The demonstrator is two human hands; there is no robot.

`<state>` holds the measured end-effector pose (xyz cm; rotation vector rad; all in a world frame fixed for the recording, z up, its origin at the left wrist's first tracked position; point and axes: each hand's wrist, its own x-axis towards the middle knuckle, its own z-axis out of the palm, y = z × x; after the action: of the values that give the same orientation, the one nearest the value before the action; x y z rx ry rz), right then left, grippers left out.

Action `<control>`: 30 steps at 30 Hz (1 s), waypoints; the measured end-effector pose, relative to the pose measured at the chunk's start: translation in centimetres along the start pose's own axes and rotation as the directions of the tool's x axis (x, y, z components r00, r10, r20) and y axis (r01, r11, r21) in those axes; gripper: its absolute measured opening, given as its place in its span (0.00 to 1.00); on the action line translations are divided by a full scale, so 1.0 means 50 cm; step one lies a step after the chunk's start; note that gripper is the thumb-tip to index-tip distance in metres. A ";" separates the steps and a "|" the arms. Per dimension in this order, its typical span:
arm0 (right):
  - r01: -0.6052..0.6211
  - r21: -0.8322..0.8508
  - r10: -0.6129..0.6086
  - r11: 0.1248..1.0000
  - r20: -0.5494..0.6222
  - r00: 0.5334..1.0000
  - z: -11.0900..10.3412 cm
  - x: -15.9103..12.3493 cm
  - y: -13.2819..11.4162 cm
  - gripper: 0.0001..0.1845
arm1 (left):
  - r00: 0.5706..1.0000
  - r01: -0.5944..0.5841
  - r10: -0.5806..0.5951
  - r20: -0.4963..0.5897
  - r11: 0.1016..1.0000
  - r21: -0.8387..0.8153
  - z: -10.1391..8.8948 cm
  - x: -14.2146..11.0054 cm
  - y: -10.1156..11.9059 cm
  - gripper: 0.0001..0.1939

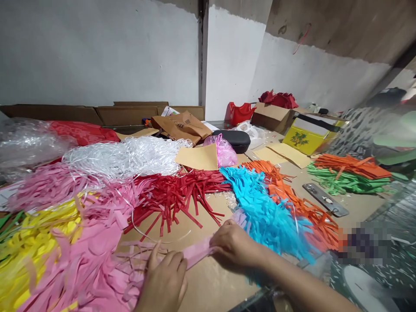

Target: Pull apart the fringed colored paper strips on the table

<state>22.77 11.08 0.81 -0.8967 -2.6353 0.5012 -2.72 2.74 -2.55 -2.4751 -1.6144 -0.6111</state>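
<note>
Fingers on pink strip (both hands)

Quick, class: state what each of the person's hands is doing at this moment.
Left hand: closed on the pink paper strip.
Right hand: closed, gripping the other end of the same strip.

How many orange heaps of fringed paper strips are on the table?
2. One orange heap lies right of the turquoise heap; the other sits on the green strips at far right. More may be hidden.
</note>
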 end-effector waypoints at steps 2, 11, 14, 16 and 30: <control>0.011 0.022 -0.011 1.000 -0.006 1.000 -0.009 -0.001 -0.009 0.08 | 0.998 -0.009 0.008 -0.068 1.000 -0.010 0.009 0.004 0.001 0.13; -0.072 -0.012 0.073 0.997 0.032 0.997 0.076 0.027 -0.067 0.07 | 0.998 -0.069 0.069 -0.013 0.997 -0.043 -0.005 -0.020 -0.039 0.15; -0.218 0.066 0.213 0.974 0.074 0.974 0.073 0.046 -0.049 0.05 | 0.985 0.033 -0.017 0.171 0.995 -0.091 -0.021 -0.015 -0.066 0.10; -0.278 0.054 0.273 0.959 0.075 0.959 0.063 0.060 -0.044 0.06 | 0.945 0.178 -0.149 0.292 0.981 -0.076 -0.028 0.000 -0.071 0.11; -0.316 -0.087 0.320 0.945 0.030 0.947 0.065 0.078 -0.045 0.06 | 0.931 0.241 -0.229 0.283 0.971 -0.006 -0.019 0.037 -0.068 0.10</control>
<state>17.37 11.17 -0.43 -1.3646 -2.5747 0.4960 -5.39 5.43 -1.33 -2.5102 -2.0431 -0.3286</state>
